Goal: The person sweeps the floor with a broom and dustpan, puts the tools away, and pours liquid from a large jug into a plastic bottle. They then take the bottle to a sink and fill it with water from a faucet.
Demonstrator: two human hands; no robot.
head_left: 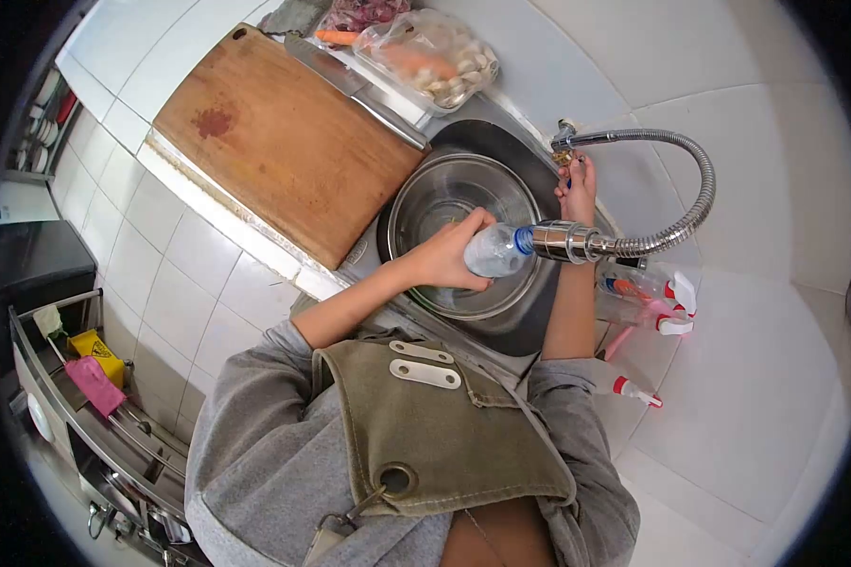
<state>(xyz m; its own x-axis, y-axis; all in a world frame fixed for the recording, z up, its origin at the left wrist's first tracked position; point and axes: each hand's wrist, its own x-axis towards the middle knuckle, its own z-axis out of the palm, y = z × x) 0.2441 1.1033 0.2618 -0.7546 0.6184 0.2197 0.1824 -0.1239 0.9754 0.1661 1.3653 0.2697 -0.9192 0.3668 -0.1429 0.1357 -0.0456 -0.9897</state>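
Note:
My left hand [449, 253] is wrapped round a clear plastic bottle [490, 257], which lies tilted on its side over the sink. The bottle's blue neck [523, 240] meets the chrome head of the faucet [565, 242]. Up at the wall, my right hand [577, 180] has its fingers closed on the tap valve [564, 156], and they partly hide its handle. Below the bottle, a round metal bowl [409, 203] sits in the dark sink [482, 135]. A flexible metal hose [707, 180] curves from the wall fitting to the faucet head.
Left of the sink are a wooden cutting board [284, 142] with a reddish stain and a knife [355, 90] along its edge. Behind lies a bag of garlic [444, 71]. Several spray bottles [633, 288] stand to the right, close to my right forearm.

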